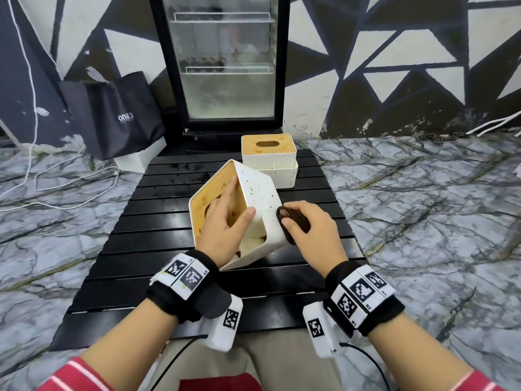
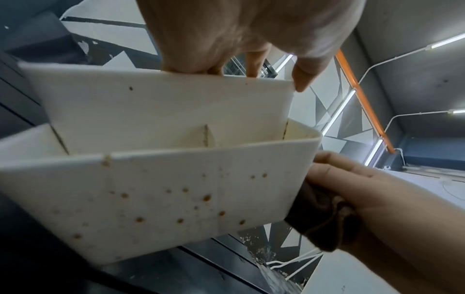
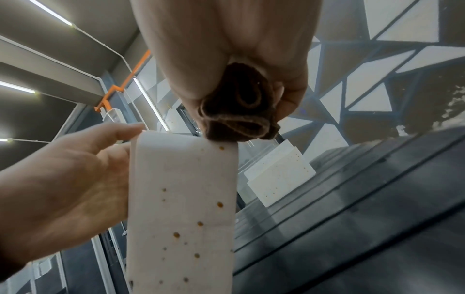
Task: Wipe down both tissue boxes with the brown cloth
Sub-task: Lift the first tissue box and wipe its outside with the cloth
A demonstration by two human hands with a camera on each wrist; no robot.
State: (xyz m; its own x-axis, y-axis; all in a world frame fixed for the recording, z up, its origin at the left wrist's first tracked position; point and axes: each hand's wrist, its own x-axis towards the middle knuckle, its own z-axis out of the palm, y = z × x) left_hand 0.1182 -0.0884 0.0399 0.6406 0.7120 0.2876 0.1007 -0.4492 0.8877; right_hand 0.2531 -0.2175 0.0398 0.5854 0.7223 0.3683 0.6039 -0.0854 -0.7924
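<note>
A white tissue box (image 1: pixel 259 193) with a wooden lid and brown spots is tilted on its edge on the black slatted table (image 1: pixel 158 249). My left hand (image 1: pixel 225 221) grips it, fingers on the lid, thumb over the white side. My right hand (image 1: pixel 307 224) holds a bunched brown cloth (image 1: pixel 294 220) against the box's spotted right side. The left wrist view has the spotted box wall (image 2: pixel 163 199) with the cloth (image 2: pixel 322 214) at its corner. In the right wrist view the cloth (image 3: pixel 239 117) touches the top of the box wall (image 3: pixel 186 199). A second tissue box (image 1: pixel 269 156) stands upright behind.
A glass-door fridge (image 1: pixel 225 66) stands behind the table. A black bag (image 1: pixel 118 114) leans against the wall at the left, with white cables (image 1: pixel 56 176) on the marble floor. The second box (image 3: pixel 279 177) also shows in the right wrist view.
</note>
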